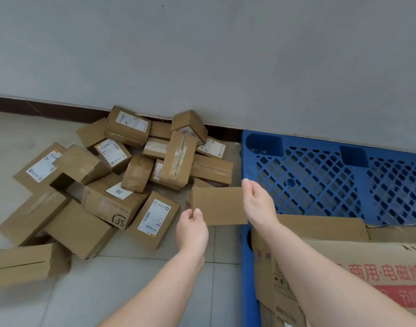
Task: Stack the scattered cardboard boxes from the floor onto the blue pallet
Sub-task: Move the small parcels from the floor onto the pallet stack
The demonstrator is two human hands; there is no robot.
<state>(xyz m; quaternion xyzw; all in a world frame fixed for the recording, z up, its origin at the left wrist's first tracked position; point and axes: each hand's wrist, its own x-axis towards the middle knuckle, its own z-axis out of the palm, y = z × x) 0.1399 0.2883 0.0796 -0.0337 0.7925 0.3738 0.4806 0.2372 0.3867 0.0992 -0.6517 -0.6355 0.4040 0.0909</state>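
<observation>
I hold a plain brown cardboard box (218, 205) between both hands, above the floor at the blue pallet's left edge. My left hand (192, 228) pinches its lower left corner. My right hand (258, 204) grips its right end, thumb at the top corner and fingers hidden behind the box. The blue pallet (320, 175) with a lattice top lies to the right against the wall. Several small cardboard boxes (112, 185) lie jumbled on the floor to the left, many with white labels.
A large flattened carton with red print (357, 258) covers the pallet's near part. A grey wall (202, 55) with a dark skirting board runs behind the pile and pallet. Light floor tiles (122, 286) show in front of the pile.
</observation>
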